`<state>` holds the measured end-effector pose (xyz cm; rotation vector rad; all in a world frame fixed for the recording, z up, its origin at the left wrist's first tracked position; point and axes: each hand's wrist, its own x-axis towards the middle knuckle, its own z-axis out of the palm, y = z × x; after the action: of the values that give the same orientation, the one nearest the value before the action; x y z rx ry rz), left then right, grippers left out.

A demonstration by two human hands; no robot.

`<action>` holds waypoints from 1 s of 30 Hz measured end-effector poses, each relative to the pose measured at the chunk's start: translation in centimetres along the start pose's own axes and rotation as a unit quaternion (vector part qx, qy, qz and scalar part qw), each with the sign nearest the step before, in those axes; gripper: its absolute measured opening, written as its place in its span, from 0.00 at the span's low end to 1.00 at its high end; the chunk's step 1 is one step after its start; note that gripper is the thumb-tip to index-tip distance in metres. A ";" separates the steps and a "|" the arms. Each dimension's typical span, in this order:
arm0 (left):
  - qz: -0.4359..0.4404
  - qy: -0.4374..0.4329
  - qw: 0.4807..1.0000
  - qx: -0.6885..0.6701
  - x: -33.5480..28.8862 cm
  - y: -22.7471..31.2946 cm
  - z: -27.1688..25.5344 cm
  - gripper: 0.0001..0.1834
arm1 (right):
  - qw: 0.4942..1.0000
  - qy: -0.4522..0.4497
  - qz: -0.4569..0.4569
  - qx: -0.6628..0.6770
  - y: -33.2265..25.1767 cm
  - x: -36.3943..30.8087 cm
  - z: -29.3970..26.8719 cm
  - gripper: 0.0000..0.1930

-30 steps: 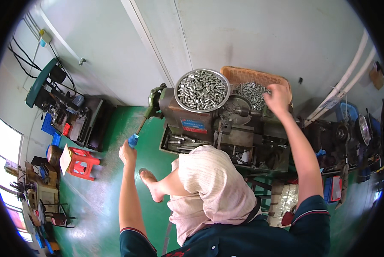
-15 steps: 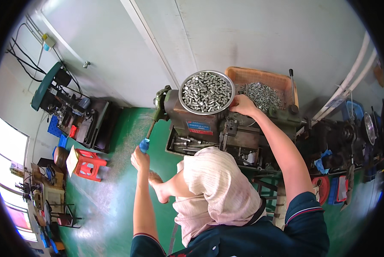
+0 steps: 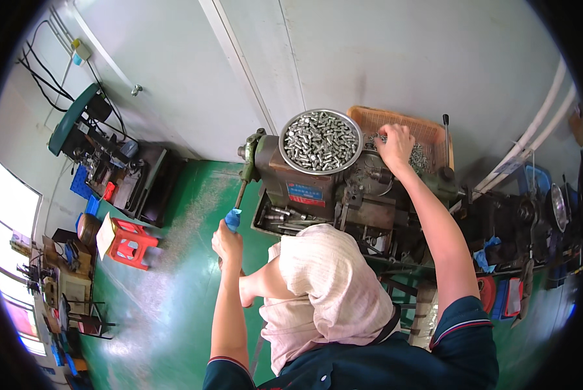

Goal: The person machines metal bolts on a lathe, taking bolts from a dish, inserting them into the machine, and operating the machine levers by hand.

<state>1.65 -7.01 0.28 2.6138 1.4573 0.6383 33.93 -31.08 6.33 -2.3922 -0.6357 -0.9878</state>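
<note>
My left hand (image 3: 227,243) is wrapped round the lower end of a long lever (image 3: 241,194), just below a blue wrapping (image 3: 233,220). The lever runs up to the left end of a grey bench lathe (image 3: 273,170). On top of the lathe stands a round metal bowl (image 3: 358,153) full of short shiny metal pins (image 3: 320,140). My right hand (image 3: 396,148) is over the near left part of an orange plastic basket (image 3: 411,117), its fingers bent together at the small metal parts (image 3: 421,158) there. Whatever is between those fingertips is hidden.
Below the lathe, a tray (image 3: 285,218) holds several metal tools. An upright lever with a black knob (image 3: 445,123) stands by the basket's right side. At left are a red stool (image 3: 132,244) and a green-topped machine (image 3: 73,123). A pale wall (image 3: 369,45) rises behind.
My right hand has gone from beside the bowl's right rim over to the orange basket. My left hand keeps its grip on the lever, which has shifted slightly rightward. The view has shifted a little.
</note>
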 end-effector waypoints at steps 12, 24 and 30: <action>-0.015 -0.014 1.000 -0.001 0.0 -0.5 0.2 0.17 | 0.899 -0.327 -0.066 0.282 -8.3 3.2 -2.9 0.12; -0.008 -0.022 1.000 -0.012 -0.1 -0.1 -0.3 0.16 | 0.826 -0.294 0.104 0.470 -4.1 4.6 -1.6 0.09; -0.019 -0.015 1.000 -0.010 0.0 0.3 -0.8 0.13 | 0.859 -0.367 0.119 0.338 0.7 0.8 2.0 0.13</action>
<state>1.56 -7.27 1.09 2.5624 1.4806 0.6039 35.92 -30.31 5.50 -2.0446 -0.7497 0.2891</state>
